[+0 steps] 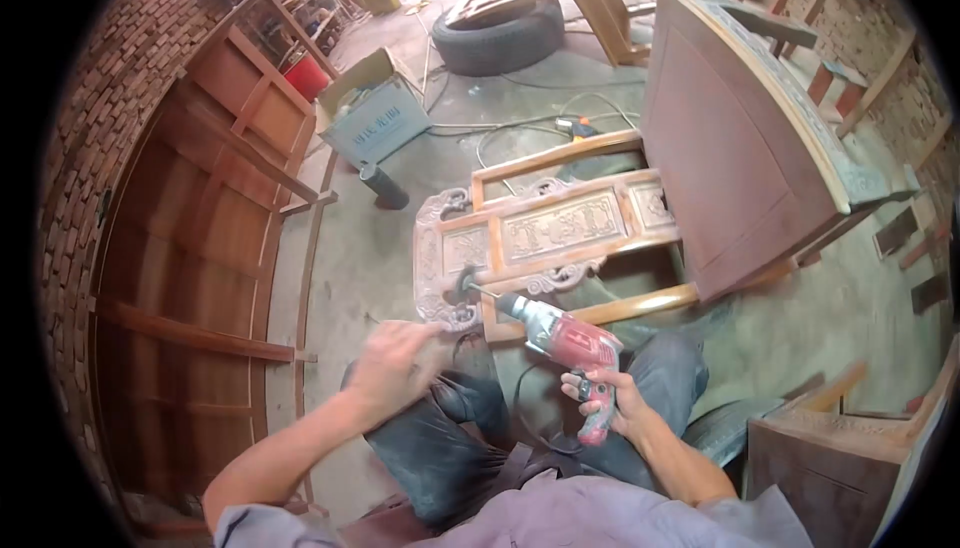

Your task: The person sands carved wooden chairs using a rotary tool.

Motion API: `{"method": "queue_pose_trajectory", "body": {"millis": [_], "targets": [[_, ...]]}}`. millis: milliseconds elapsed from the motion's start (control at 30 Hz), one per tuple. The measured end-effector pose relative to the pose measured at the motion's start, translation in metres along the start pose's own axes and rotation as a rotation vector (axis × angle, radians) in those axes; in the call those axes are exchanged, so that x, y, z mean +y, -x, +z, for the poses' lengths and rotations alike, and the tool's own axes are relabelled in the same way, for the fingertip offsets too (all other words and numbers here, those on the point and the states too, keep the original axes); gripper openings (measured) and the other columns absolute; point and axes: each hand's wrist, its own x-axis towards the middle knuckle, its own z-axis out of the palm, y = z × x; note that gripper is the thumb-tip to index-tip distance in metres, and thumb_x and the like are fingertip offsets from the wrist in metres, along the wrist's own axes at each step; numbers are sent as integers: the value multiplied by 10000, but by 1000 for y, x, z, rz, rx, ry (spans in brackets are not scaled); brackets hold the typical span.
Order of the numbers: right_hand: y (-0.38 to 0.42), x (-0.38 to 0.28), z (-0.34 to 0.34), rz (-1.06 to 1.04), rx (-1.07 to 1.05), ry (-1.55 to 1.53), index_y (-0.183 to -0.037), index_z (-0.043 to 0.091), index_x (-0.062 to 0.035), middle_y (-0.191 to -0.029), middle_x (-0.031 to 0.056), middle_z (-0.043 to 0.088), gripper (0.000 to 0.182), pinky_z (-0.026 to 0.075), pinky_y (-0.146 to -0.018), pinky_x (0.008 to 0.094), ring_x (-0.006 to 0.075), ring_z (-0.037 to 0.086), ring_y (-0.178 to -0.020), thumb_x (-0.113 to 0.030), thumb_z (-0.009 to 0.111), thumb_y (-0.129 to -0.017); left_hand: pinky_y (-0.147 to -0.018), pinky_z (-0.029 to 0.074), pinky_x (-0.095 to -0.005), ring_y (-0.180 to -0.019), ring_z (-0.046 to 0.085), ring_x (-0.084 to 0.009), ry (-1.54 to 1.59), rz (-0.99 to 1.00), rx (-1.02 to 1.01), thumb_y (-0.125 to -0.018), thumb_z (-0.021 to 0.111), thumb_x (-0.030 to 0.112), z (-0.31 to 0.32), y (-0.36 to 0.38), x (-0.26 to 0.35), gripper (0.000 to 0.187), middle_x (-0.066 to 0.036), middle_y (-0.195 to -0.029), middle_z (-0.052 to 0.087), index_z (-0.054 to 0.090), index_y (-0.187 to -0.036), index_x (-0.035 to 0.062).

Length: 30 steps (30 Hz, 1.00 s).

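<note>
My right hand (612,395) grips the handle of a red and silver power drill (580,341), held above my knee. The drill's thin shaft carries a small round disc (466,285), close to the carved end of a wooden chair back (560,231). This piece has relief panels and scrolled edges, with a greyish carved end and browner rails. My left hand (395,360) hovers over my other knee, beside the lower carved scroll. Its fingers point toward the scroll but are smeared by motion. Whether they touch the scroll cannot be made out.
A large brown wooden panel (745,138) leans at right. On the floor stand a dark cylinder (384,186) and a cardboard box (376,123). Cables run past an orange-black tool (577,128). Behind lies a tyre (500,40) with a wooden frame on it. Brown panelling (200,238) lines the left.
</note>
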Motion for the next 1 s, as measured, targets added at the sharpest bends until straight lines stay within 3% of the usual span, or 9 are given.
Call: {"method": "queue_pose_trajectory", "body": {"millis": [167,400,533,733,800,1000], "targets": [[-3,2,0,87,6,47,-1216,532,18,-1214,191,628,379,513,-588,250,280,602,-1151,-100,642,-873,-902,475,-409,-982,639,-304,-35,-145,-136,-803,735,182,-27,53,-2,295,-125,-991,699,674,-1038,13],[-10,10,-12,248,29,98,-1263,495,34,-1294,223,568,429,520,-588,262,276,616,-1127,-99,638,-881,-914,485,-427,-987,647,-249,-100,177,-147,-765,748,240,-17,68,3,261,-71,-985,701,697,-943,57],[-6,21,10,288,160,95,-1257,505,63,-1200,215,620,429,513,-543,257,266,646,-1049,-85,624,-872,-921,495,-420,-985,643,-232,-67,206,-134,-763,750,254,-8,65,-15,236,-41,-980,697,694,-907,75],[-47,63,13,338,185,-1,-1248,495,36,-1214,209,615,401,523,-609,269,284,649,-1066,-67,618,-881,-917,501,-415,-983,650,-225,-23,155,-143,-762,754,254,-9,82,-30,222,-27,-958,690,675,-887,88],[-69,77,3,458,165,-102,-1194,501,27,-1194,226,623,346,524,-617,279,312,650,-1086,-34,614,-873,-922,503,-413,-984,648,-219,-19,132,-129,-768,750,263,-13,86,-30,216,-17,-952,680,668,-875,94],[-149,121,-4,420,214,-73,-1302,400,34,-1244,242,607,496,562,-686,324,343,645,-1111,-43,621,-864,-934,502,-397,-971,650,-215,6,108,-147,-776,752,263,-20,91,-30,209,-38,-941,678,662,-867,97]]}}
